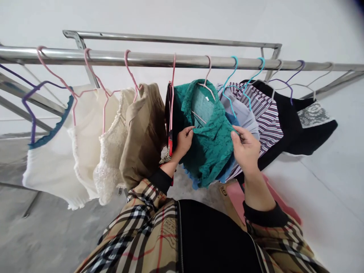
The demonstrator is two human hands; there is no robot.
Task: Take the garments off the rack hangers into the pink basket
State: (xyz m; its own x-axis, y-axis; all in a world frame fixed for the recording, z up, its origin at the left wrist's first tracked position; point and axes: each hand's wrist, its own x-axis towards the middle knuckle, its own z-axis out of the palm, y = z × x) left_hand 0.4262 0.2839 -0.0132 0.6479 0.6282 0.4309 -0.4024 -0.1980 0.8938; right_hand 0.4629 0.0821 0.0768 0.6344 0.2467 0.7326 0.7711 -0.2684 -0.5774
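Observation:
A green patterned collared shirt (210, 151) hangs on a pale pink hanger (209, 70) in the middle of the rack. My left hand (184, 142) pinches the shirt's front just below the collar. On the other side, my right hand (247, 147) grips the shirt near its right shoulder between thumb and fingers. The collar stands open, and a small white label shows inside it. Close to my left hand hangs a red hanger (172, 110) with a dark garment. Behind my right hand are a light blue garment (241, 108) and a striped garment (264, 113).
A metal clothes rail (110, 57) runs across the view. Left of the shirt hang a brown garment (145, 132) and several cream tops (54, 170). A black garment (290, 121) hangs at the right. Below it are a pink object (281, 201) and a cardboard box (226, 195).

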